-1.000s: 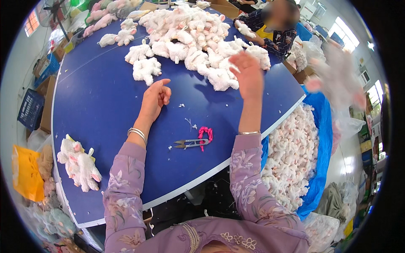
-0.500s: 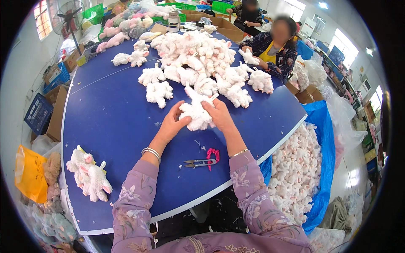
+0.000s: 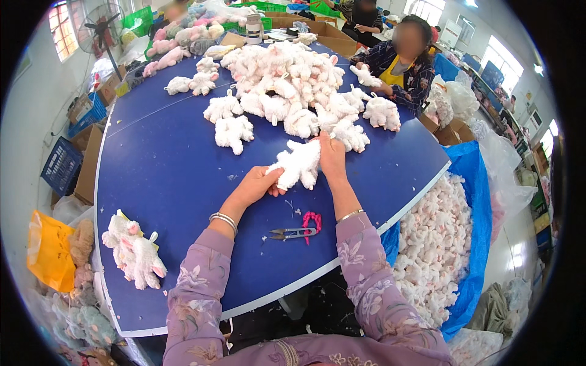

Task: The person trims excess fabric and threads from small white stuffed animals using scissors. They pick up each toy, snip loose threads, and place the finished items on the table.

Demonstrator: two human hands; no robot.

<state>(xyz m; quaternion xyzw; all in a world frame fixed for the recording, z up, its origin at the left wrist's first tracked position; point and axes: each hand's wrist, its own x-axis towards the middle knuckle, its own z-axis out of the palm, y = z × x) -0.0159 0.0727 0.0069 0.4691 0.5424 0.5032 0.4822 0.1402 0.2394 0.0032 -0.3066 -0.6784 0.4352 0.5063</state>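
Observation:
Between both hands, above the blue table (image 3: 183,171), I hold a white plush toy (image 3: 297,165). My left hand (image 3: 255,185) pinches its lower left end. Its upper right end is gripped by the fingers of my right hand (image 3: 331,158). Just below the hands lie thread snips (image 3: 294,233) with a pink cord tied to the handle, and a few thread scraps. Beyond the toy rises a big pile of similar white plush toys (image 3: 287,76), with single ones at its near edge. A few more plush toys (image 3: 132,251) rest at the table's left edge.
An open blue sack (image 3: 479,219) full of white plush pieces stands right of the table. Across the table a person (image 3: 403,67) in a yellow apron handles a white toy. Pink and grey plush toys (image 3: 177,46), a jar (image 3: 253,29) and cartons sit at the far side.
The toy has been turned and stretched out between my hands. My right hand has shifted up and slightly right to its upper end, and my left hand has moved a little lower.

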